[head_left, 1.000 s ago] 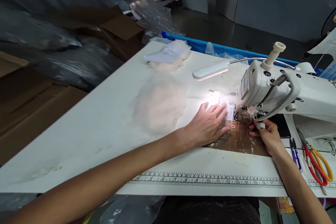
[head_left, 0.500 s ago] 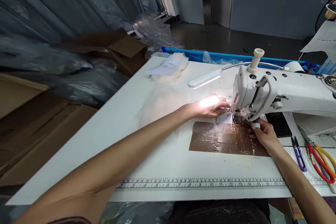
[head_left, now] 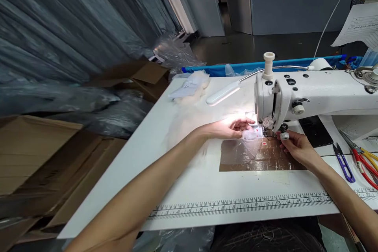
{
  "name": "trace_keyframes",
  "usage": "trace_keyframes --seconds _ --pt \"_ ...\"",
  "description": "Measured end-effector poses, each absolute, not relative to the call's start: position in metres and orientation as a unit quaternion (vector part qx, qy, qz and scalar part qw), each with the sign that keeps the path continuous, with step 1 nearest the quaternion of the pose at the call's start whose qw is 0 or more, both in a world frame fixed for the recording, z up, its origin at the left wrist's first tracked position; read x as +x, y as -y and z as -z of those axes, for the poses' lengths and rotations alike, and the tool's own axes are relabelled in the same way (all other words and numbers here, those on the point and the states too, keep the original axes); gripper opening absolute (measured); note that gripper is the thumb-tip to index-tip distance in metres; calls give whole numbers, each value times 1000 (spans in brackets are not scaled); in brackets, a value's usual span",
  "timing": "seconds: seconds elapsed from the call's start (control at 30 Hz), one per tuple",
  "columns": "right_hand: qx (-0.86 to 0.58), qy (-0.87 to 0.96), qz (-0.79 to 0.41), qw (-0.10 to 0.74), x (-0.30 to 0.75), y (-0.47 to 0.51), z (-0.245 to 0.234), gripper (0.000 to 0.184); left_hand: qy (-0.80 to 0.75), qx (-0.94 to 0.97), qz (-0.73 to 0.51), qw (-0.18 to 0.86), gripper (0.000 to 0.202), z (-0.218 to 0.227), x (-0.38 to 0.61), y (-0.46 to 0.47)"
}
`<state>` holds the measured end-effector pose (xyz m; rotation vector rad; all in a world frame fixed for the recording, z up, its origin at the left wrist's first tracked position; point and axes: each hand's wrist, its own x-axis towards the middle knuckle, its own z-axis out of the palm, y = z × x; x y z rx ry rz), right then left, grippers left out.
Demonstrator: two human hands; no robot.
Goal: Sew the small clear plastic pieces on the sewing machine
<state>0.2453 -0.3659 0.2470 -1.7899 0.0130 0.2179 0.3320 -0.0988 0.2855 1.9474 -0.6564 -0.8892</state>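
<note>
Left hand [head_left: 228, 129] beside sewing machine [head_left: 310, 94]

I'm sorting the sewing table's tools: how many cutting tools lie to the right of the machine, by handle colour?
Purple-handled thread snips: 1
Red-handled scissors: 1
Yellow-handled scissors: 1
Total: 3

One head-worn camera looked forward and down along the person's own arms, facing across the white table [head_left: 236, 185] to the sewing machine [head_left: 310, 94] at right, close enough that the left hand [head_left: 233, 129] and right hand [head_left: 295, 147] sat mid-frame, with boxes [head_left: 38, 153] and a doorway [head_left: 224, 4] beyond.
</note>
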Motion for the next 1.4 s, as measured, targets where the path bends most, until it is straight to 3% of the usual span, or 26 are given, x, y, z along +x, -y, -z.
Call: trace_keyframes --seconds 0.1,0.23,0.4,0.5,0.67,0.97,1.13,1.23,1.33,1.4 --pt "-810 51 -85 578 239 370 -260 38 288 809 332 391 61 -293 328 101" --pt "-882 146 24 447 223 384 -277 34 301 853 288 315 56 -309 318 111" --pt "-956 94 183 211 196 417 -274 40 311 874 241 286 35 -311 310 130" --pt "-973 21 212 83 180 438 -264 48 308 875 216 303 29 -299 311 137" --pt "-980 -2 200 3 162 454 -252 54 256 886 235 306 21 -284 312 138" --pt "-977 -38 206 33 155 456 -243 47 235 810 309 439 38 -287 308 125" --pt "-972 -87 215 45 157 455 -260 36 182 800 325 470 34 -286 306 130" --pt "-953 -97 213 193 161 439 -270 32 149 784 332 503 30 -287 304 134" --pt "-901 -61 59 426 169 405 -270 34 120 764 338 537 28 -288 302 138" --pt "-886 2 27 464 181 379 -267 34 102 754 345 550 26 -289 299 139"
